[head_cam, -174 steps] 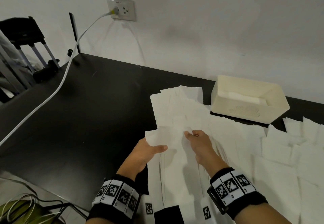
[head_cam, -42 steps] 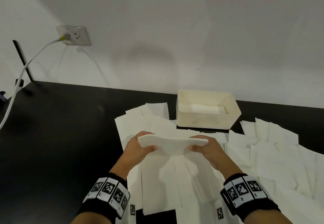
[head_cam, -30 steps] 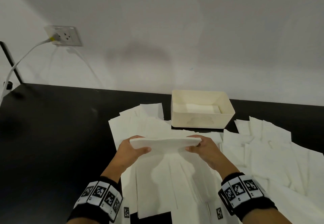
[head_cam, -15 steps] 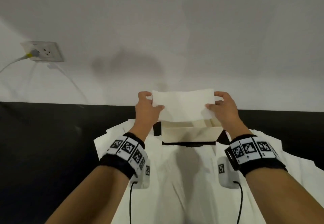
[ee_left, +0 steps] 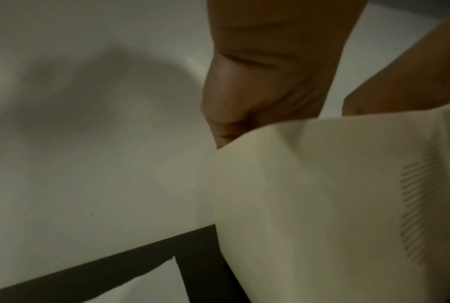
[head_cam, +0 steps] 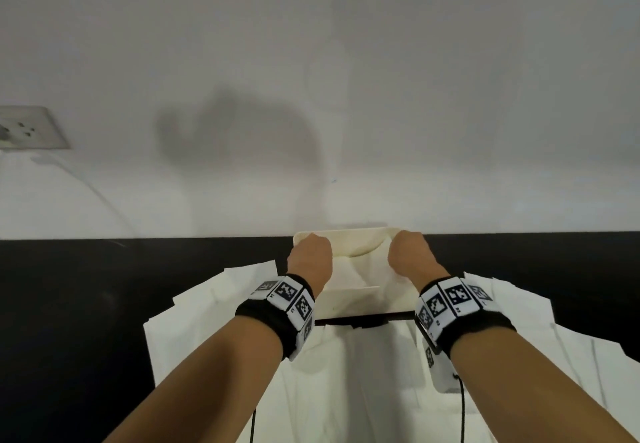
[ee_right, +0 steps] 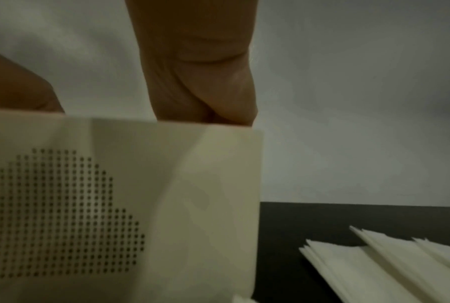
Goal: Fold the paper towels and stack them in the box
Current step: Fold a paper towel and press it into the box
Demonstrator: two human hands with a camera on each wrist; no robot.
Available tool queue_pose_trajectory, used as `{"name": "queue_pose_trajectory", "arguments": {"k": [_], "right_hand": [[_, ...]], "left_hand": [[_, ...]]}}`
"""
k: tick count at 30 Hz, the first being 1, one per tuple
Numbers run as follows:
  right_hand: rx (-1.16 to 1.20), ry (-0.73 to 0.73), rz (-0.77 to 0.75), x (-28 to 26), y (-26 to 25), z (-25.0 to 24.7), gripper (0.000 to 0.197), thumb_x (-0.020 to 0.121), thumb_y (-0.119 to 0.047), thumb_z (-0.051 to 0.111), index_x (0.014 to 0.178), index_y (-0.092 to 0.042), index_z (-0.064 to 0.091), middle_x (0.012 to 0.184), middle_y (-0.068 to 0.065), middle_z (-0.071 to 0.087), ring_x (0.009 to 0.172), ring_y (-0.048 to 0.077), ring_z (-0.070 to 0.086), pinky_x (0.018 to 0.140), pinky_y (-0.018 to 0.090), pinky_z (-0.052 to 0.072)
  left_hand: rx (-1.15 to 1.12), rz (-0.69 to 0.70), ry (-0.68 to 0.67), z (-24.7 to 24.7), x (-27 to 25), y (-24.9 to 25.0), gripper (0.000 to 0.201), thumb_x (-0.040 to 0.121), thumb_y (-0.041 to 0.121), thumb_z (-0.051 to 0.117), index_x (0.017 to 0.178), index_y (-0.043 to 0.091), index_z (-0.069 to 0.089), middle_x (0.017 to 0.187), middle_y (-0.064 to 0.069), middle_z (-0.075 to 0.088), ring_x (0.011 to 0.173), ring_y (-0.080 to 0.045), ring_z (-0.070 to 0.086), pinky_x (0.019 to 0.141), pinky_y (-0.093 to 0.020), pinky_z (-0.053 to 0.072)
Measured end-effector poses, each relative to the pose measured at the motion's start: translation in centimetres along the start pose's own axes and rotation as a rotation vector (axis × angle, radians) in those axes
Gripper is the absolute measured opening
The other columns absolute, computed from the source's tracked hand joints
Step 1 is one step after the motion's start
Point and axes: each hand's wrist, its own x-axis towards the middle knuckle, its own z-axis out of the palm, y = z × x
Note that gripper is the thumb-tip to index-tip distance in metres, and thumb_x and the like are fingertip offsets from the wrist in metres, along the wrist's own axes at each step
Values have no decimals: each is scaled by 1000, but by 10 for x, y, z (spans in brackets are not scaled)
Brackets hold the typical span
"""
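Observation:
The cream box stands at the table's back edge against the wall. Both my hands reach down into it from above: left hand at its left end, right hand at its right end. Between them the folded paper towel sags inside the box, each hand holding one end. The box rim hides my fingertips. In the left wrist view my fingers dip behind the box wall. The right wrist view shows the fingers behind the perforated wall.
Several unfolded paper towels lie spread over the black table in front of and beside the box, more to its right. A wall outlet with a white cable sits at far left. The white wall rises just behind the box.
The hands carried the folded towel from in front of me up over the box, then lowered it inside. My head has tilted up toward the wall.

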Motion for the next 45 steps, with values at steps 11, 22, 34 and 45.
{"name": "queue_pose_trajectory", "arguments": {"k": [11, 22, 34, 45], "right_hand": [[-142, -96, 20, 13, -1, 21, 25, 93, -1, 39, 110, -2, 58, 85, 5, 61, 96, 22, 62, 71, 24, 41], [-94, -87, 50, 7, 0, 25, 23, 95, -1, 37, 102, 0, 59, 97, 11, 63, 102, 25, 63, 69, 24, 39], [-53, -4, 62, -22, -20, -12, 27, 91, -16, 51, 116, -7, 56, 118, 9, 58, 108, 25, 57, 84, 31, 44], [752, -349, -103, -132, -70, 26, 28, 84, -22, 69, 110, -14, 63, 91, 1, 64, 71, 13, 60, 56, 19, 48]], "left_hand": [[135, 14, -119, 8, 11, 7, 29, 91, -6, 41, 114, 1, 59, 120, -12, 57, 111, -28, 58, 86, -31, 46], [206, 34, -138, 8, 12, 7, 20, 90, -5, 45, 102, 3, 59, 94, -7, 56, 96, -23, 62, 68, -25, 47], [342, 163, -7, -22, -10, -20, 21, 93, 14, 45, 107, 15, 61, 111, -2, 61, 110, -21, 47, 87, -28, 35], [-468, -479, -116, -18, -156, -145, 39, 90, 37, 58, 123, 16, 59, 127, -2, 60, 104, -17, 58, 91, -23, 42]]}}
